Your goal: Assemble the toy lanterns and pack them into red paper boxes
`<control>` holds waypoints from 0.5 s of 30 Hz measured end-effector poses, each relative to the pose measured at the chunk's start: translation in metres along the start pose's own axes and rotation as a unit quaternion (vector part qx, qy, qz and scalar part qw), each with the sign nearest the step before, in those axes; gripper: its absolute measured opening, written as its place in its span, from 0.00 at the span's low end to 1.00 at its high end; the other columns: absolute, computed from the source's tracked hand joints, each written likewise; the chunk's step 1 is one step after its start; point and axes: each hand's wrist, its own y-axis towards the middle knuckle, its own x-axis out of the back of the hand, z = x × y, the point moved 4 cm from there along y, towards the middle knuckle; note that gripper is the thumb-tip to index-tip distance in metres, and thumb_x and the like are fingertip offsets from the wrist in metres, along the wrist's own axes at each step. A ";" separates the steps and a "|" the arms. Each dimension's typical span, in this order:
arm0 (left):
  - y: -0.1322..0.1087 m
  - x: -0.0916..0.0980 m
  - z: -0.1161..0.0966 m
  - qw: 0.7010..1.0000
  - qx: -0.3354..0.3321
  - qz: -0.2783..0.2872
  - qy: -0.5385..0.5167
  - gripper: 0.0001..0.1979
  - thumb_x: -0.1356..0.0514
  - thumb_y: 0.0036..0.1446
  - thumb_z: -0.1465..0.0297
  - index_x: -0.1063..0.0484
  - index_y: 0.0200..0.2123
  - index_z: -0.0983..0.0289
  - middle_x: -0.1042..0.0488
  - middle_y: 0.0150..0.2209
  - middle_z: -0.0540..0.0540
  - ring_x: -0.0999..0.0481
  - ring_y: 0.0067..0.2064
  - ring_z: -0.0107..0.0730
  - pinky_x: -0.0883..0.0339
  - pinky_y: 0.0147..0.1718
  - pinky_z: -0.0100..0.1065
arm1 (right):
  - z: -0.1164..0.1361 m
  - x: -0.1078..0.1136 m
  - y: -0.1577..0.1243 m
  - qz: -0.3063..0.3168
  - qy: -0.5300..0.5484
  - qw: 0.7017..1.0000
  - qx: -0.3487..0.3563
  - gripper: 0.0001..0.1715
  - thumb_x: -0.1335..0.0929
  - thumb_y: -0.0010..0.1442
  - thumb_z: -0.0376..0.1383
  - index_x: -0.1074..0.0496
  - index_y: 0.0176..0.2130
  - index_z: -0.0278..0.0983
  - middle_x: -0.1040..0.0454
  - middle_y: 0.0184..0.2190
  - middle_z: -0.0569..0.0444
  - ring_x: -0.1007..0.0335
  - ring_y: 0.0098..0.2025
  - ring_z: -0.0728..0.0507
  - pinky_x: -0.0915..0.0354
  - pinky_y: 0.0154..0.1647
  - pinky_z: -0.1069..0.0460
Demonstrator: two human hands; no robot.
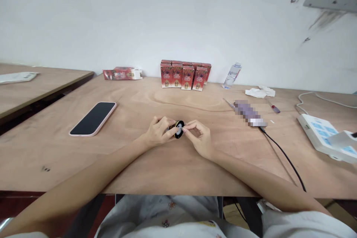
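Observation:
A small round black object with a yellow rim (179, 129) sits between both hands just above the wooden table (173, 167), near its middle. My left hand (158, 131) grips it from the left with curled fingers. My right hand (198, 137) pinches its right side with thumb and fingertips pressed together. What the object is I cannot make out.
A phone in a pink case (93, 118) lies screen up at the left. Several red boxes (184, 74) stand at the back, one more (121, 73) lying flat beside them. A plastic bottle (232, 75), crumpled tissue (260, 92), screwdriver (273, 106), black cable (284, 156) and white power strip (323, 135) lie right.

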 end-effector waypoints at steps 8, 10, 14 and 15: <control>0.001 0.002 -0.002 0.999 -0.018 -0.010 0.035 0.15 0.38 0.53 0.62 0.38 0.43 0.55 0.27 0.34 0.49 0.25 0.32 0.29 0.44 0.31 0.36 | 0.000 0.000 -0.001 0.015 -0.029 0.999 -0.007 0.08 0.33 0.59 0.38 0.34 0.28 0.38 0.27 0.30 0.54 0.28 0.36 0.47 0.32 0.41 0.49; 0.005 0.004 -0.002 0.999 -0.023 -0.023 0.029 0.13 0.39 0.54 0.63 0.37 0.41 0.56 0.27 0.34 0.49 0.26 0.31 0.29 0.44 0.31 0.35 | 0.002 -0.001 -0.001 0.024 -0.041 0.999 -0.002 0.08 0.34 0.59 0.37 0.35 0.28 0.38 0.28 0.29 0.54 0.29 0.35 0.47 0.32 0.39 0.50; 0.012 0.007 -0.003 0.998 -0.026 -0.041 0.042 0.11 0.40 0.56 0.63 0.38 0.39 0.58 0.27 0.32 0.49 0.27 0.31 0.27 0.44 0.31 0.33 | 0.008 -0.002 -0.001 0.042 -0.066 0.997 0.019 0.08 0.34 0.58 0.36 0.36 0.28 0.38 0.28 0.29 0.54 0.29 0.35 0.47 0.33 0.38 0.50; 0.013 0.008 -0.003 0.997 -0.029 -0.047 0.048 0.10 0.41 0.57 0.63 0.38 0.38 0.59 0.28 0.32 0.49 0.27 0.31 0.27 0.44 0.31 0.33 | 0.009 -0.002 0.000 0.045 -0.069 0.996 0.025 0.08 0.34 0.58 0.36 0.36 0.28 0.38 0.28 0.29 0.54 0.29 0.35 0.47 0.33 0.38 0.50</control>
